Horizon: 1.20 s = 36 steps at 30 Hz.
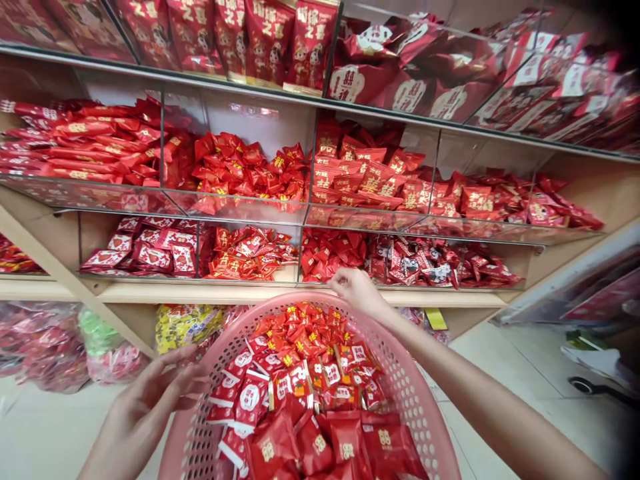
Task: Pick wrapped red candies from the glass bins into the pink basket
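A pink perforated plastic basket [425, 407] stands in front of me, holding several kinds of red-wrapped sweets. Plain red packets [345, 443] with gold characters lie nearest me, and small shiny red candies [300, 333] fill the far side. My left hand [143, 407] is at the basket's left rim, fingers stretched out and apart, with nothing visible in it. Beyond the far rim, my right hand [353, 288] is close to the lowest shelf compartment of dark red candies [333, 253]. Its fingers are curled together; whether anything is between them is hidden.
A wooden shelf unit [280, 294] with clear dividers and front panels spans the view, stocked with red-wrapped sweets. Bagged goods [45, 347] and a yellow bag [185, 325] sit beneath it. Pale floor tiles [520, 400] show at right, near a dark object [600, 390].
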### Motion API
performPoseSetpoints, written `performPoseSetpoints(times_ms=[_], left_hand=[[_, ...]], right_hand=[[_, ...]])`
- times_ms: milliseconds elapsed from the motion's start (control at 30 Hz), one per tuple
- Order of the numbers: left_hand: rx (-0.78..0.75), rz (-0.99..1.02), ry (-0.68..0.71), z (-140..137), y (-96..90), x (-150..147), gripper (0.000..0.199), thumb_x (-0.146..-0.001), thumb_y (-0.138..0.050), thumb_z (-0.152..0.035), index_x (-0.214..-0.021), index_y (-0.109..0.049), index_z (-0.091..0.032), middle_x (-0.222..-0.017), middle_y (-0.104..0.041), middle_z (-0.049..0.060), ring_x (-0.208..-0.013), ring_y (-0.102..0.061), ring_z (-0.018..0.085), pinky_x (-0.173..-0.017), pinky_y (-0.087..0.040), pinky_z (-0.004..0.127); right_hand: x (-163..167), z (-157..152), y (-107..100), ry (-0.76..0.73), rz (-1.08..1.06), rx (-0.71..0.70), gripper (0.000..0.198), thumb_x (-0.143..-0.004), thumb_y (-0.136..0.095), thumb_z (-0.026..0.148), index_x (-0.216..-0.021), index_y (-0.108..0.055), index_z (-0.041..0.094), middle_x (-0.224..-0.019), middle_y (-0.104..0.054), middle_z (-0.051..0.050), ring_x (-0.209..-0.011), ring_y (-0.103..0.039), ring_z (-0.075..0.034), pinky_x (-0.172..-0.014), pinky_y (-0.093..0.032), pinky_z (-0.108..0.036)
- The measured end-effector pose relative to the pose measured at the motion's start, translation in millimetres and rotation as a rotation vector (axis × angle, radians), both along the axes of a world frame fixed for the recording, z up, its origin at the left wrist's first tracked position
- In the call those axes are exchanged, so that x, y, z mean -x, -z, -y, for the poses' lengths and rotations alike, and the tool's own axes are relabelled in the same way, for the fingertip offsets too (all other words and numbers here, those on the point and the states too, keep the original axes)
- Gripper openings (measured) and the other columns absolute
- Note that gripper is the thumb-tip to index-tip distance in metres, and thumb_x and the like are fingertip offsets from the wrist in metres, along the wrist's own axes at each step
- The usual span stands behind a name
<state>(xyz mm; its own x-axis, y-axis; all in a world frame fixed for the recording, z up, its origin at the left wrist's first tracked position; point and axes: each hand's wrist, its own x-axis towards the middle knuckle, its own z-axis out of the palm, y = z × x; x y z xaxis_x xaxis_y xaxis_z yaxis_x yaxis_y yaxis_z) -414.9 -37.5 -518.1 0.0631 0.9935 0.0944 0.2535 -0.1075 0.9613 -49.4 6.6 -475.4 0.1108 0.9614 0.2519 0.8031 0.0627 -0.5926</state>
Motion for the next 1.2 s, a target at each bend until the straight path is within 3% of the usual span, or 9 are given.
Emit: performPoseSetpoints(times_ms=[133,233,333,500,767,1000,1200], left_hand=[[0.093,0.064,-0.035,0,23.9,10,0.056,-0.069,-0.065,-0.058,-0.113,-0.058,-0.023,-0.091,-0.074,0.007,-0.078,-0.071,0.026,-0.065,-0.062,0.032],[0.122,0.068,-0.050,0,28.3,13,0.056,-0.069,-0.065,-0.057,-0.114,-0.057,-0.024,-0.094,-0.074,0.006,-0.083,-0.070,0.026,-0.068,-0.062,0.032],[0.154,0.079,-0.044,0,27.5,12,0.058,-0.068,-0.066,-0.058,-0.113,-0.055,-0.023,-0.095,-0.073,0.007,-0.086,-0.069,0.026,-0.070,-0.062,0.032],[0.156,0.060,-0.046,-2,28.3,12,0.058,-0.068,-0.066,-0.059,-0.112,-0.055,-0.024,-0.095,-0.073,0.006,-0.086,-0.069,0.026,-0.070,-0.061,0.031],[0.130,0.059,-0.050,-1,22.3,9,0.057,-0.068,-0.065,-0.060,-0.111,-0.057,-0.023,-0.092,-0.074,0.007,-0.085,-0.070,0.026,-0.067,-0.062,0.031],[0.070,0.048,-0.017,-1,17.3,7,0.050,-0.070,-0.065,-0.057,-0.107,-0.061,-0.023,-0.092,-0.074,0.007,-0.080,-0.071,0.026,-0.063,-0.061,0.032],[-0.028,-0.109,-0.124,-3,11.2,-2,0.045,-0.070,-0.063,-0.059,-0.098,-0.068,-0.024,-0.108,-0.071,0.006,-0.104,-0.064,0.029,-0.093,-0.052,0.042]], right_hand=[[-37,-49,13,0.335,-0.062,0.062,0.014,-0.073,-0.064,0.025,-0.061,-0.061,0.018,-0.065,-0.065,-0.003,-0.068,-0.059,-0.016,-0.059,-0.037,-0.023],[-47,-69,26,0.439,-0.179,0.127,0.024,-0.073,-0.067,0.032,-0.055,-0.059,0.018,-0.057,-0.061,-0.003,-0.062,-0.057,-0.015,-0.055,-0.037,-0.023],[-45,-78,33,0.440,-0.281,0.164,0.029,-0.077,-0.064,0.033,-0.053,-0.056,0.017,-0.048,-0.055,-0.001,-0.050,-0.052,-0.012,-0.048,-0.037,-0.022],[-37,-81,30,0.440,-0.472,0.206,0.024,-0.079,-0.062,0.019,-0.057,-0.053,0.016,-0.041,-0.048,0.004,-0.036,-0.042,-0.007,-0.039,-0.035,-0.018],[-40,-69,18,0.427,-0.656,0.188,0.024,-0.080,-0.060,0.009,-0.059,-0.050,0.015,-0.044,-0.053,0.003,-0.038,-0.050,-0.006,-0.038,-0.040,-0.015],[-50,-47,-1,0.402,-0.689,0.136,0.023,-0.079,-0.061,0.009,-0.058,-0.052,0.015,-0.045,-0.056,0.001,-0.039,-0.050,-0.005,-0.039,-0.041,-0.013],[-59,-17,-19,0.390,-0.669,0.081,0.020,-0.077,-0.064,0.014,-0.060,-0.054,0.015,-0.048,-0.058,0.001,-0.041,-0.049,-0.005,-0.042,-0.039,-0.014]])
